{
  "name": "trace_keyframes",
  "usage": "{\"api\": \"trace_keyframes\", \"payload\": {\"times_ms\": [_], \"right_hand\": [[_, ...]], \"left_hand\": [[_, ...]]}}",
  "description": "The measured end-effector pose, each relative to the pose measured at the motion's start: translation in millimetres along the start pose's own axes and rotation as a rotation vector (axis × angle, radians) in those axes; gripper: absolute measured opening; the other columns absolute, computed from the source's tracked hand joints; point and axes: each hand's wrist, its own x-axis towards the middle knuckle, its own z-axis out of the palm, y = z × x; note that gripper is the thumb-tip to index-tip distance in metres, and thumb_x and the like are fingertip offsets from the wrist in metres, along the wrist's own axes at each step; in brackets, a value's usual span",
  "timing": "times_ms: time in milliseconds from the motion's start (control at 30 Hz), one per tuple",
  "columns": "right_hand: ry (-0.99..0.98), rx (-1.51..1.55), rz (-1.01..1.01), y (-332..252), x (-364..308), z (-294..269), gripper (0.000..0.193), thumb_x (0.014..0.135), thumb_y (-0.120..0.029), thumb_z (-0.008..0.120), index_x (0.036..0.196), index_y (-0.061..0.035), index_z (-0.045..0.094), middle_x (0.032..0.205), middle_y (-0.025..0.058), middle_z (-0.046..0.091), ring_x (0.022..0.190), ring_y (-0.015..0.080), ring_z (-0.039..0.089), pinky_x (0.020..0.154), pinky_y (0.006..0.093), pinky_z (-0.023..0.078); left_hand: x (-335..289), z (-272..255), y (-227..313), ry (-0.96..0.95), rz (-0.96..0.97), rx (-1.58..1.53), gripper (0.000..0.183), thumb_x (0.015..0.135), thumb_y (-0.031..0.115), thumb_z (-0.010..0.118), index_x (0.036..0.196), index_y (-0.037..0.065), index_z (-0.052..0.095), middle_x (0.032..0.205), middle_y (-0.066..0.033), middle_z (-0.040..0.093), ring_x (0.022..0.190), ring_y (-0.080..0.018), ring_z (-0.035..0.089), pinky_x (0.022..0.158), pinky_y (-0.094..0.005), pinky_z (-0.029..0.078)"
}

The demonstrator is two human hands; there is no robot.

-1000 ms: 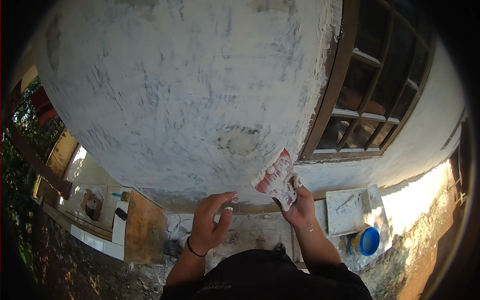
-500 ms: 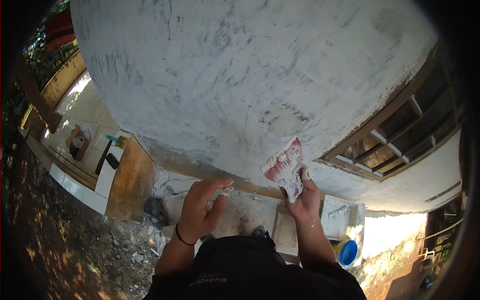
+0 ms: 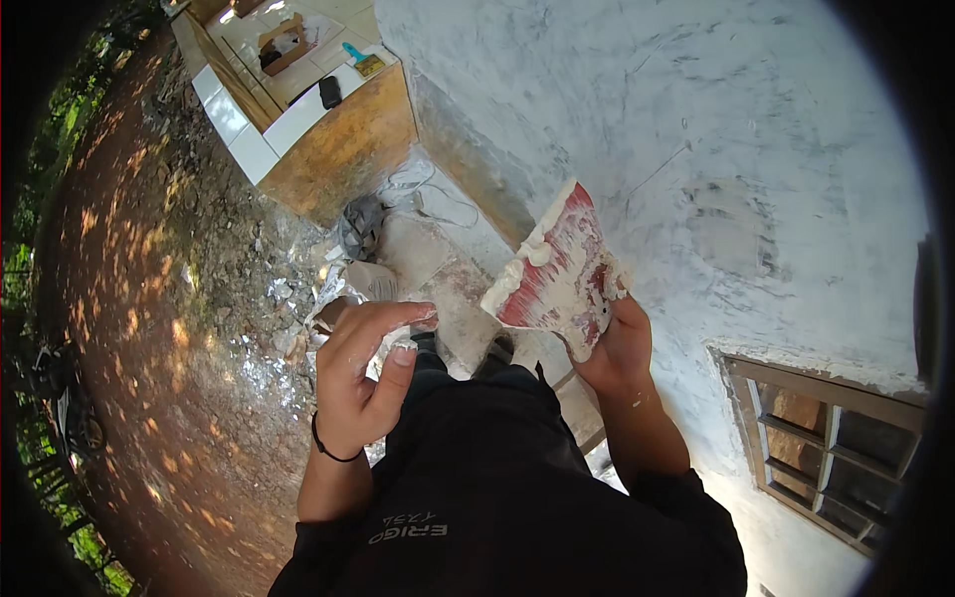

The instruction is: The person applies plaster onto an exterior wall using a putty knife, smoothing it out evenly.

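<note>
White putty clings to the upper-left edge of a broad red-stained scraper blade, gripped at its lower end by the right hand, fingers closed round the handle. Compared with a second back, swung well round: then seen square-on below the plastered wall with a wooden window up to the right of the blade; now seen from a steeper downward angle, with that window down and right of the blade and bare ground, rubble and a tiled counter up and left of it. Blade itself much the same in the grip, but off the wall, held just in front of it rather than pressed flat. Judged as a pause between strokes, putty load not yet spread. Long axis of the blade runs from the handle at lower right to the wide working edge at upper left; that edge points up and away from the body, roughly along the foot of the wall. Left hand, just left of the blade, empty, fingers half curled with thumb up, whitened with putty, a dark band at the wrist. Grey cloth lying on the floor above and left of the blade.
</note>
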Motion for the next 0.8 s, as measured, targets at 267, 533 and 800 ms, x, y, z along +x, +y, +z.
{"api": "trace_keyframes", "payload": {"times_ms": [267, 533, 800], "right_hand": [[0.011, -0.177, 0.329, 36.0, 25.5, 17.1, 0.049, 0.093, -0.024, 0.054, 0.133, 0.0013, 0.042, 0.13, 0.0147, 0.053, 0.119, 0.028, 0.052, 0.103, 0.0446, 0.04], [0.0, -0.157, 0.452, 83.1, 42.3, 49.1, 0.042, 0.094, -0.019, 0.052, 0.13, 0.0009, 0.045, 0.125, 0.0142, 0.056, 0.114, 0.0279, 0.056, 0.1, 0.0452, 0.043], [0.119, -0.19, 0.371, 113.7, 73.2, 63.8, 0.044, 0.093, -0.022, 0.054, 0.13, -0.0003, 0.046, 0.123, 0.0133, 0.057, 0.114, 0.027, 0.056, 0.1, 0.0447, 0.044]], "left_hand": [[-69.9, -0.1, 13.4, 0.258, -0.095, 0.086, 0.025, 0.087, 0.014, 0.054, 0.103, -0.004, 0.063, 0.095, -0.0164, 0.067, 0.087, -0.0278, 0.063, 0.08, -0.0343, 0.047], [-97.2, -43.5, 3.7, 0.425, -0.152, 0.016, 0.028, 0.089, 0.018, 0.054, 0.103, -0.005, 0.062, 0.094, -0.0171, 0.066, 0.088, -0.0248, 0.062, 0.081, -0.0338, 0.047], [-61.1, -95.9, -24.3, 0.321, -0.061, -0.052, 0.028, 0.089, 0.018, 0.054, 0.103, -0.005, 0.062, 0.093, -0.0166, 0.067, 0.088, -0.0247, 0.063, 0.081, -0.0341, 0.048]]}}
